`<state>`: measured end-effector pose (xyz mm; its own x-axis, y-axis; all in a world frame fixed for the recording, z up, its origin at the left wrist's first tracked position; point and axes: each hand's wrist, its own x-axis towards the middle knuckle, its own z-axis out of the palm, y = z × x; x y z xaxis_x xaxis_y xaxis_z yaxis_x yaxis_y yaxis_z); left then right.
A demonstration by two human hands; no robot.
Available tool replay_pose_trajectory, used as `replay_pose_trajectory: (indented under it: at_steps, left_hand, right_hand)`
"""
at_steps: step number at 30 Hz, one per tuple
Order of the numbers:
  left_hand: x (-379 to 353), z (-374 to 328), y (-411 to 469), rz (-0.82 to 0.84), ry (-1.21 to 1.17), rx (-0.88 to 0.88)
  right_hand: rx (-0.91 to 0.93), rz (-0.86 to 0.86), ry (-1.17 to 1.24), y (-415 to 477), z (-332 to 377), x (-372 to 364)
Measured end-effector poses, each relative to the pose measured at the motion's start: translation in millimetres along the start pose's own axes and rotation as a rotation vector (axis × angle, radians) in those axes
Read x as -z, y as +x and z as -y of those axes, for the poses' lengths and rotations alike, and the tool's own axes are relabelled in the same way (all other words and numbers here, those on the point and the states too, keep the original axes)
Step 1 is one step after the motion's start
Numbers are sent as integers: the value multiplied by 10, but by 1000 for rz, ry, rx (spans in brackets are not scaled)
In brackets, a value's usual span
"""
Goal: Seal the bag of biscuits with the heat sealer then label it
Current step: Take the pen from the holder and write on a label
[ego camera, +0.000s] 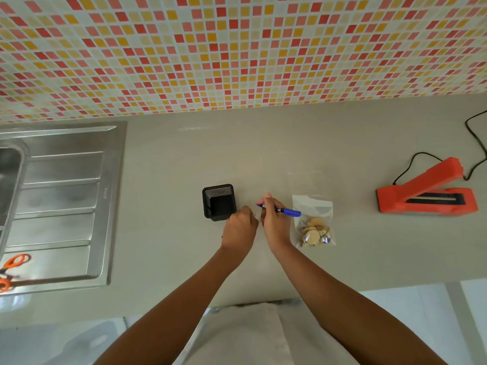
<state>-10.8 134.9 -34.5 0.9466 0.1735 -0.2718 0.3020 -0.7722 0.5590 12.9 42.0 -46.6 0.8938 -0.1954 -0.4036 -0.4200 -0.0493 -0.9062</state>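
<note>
Right hand (275,219) grip clenched on blue pen (286,210); left hand (240,227) grip curled, contents unclear.

- Wall (237,48): mosaic of small white, cream, yellow, pink and red squares.
- Table (290,143): plain grey-beige.
- Heat sealer (427,193): bright orange-red with a dark strip, black cord (474,138).
- Pen (288,211): blue.
- Holder (219,202): black.
- Bag (313,219): clear, with pale tan biscuits.
- Sink (63,206): silver steel.
- Scissors (13,267): orange handles.
</note>
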Motion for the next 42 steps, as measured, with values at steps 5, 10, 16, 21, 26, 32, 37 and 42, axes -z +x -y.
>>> replay_pose_trajectory:
  at_steps: [5, 10, 16, 21, 26, 32, 37, 42]
  left_hand:
    - [-9, 0, -83, -17, -470, 259]
    - [-60, 73, -82, -7, -618, 475]
    - [-87, 122, -126, -26, -555, 509]
    - [-113, 144, -133, -18, -545, 502]
    - [-91, 140, -120, -20, -501, 430]
    - [-54, 103, -122, -12, -228, 312]
    - [-27, 107, -163, 19, 64, 177]
    - [-60, 175, -216, 45, 147, 93]
  right_hand:
    - [37, -14, -25, -14, -14, -53]
    - [72, -27, -144, -22, -102, -126]
    - [88, 39, -240, -63, -266, -138]
    - [99, 43, -265, -86, -287, -128]
    - [99, 36, -288, -50, -362, -145]
    - [120, 30, -331, -61, -362, -147]
    - [151, 12, -354, -59, -361, -141]
    - [198, 47, -402, -57, -429, -123]
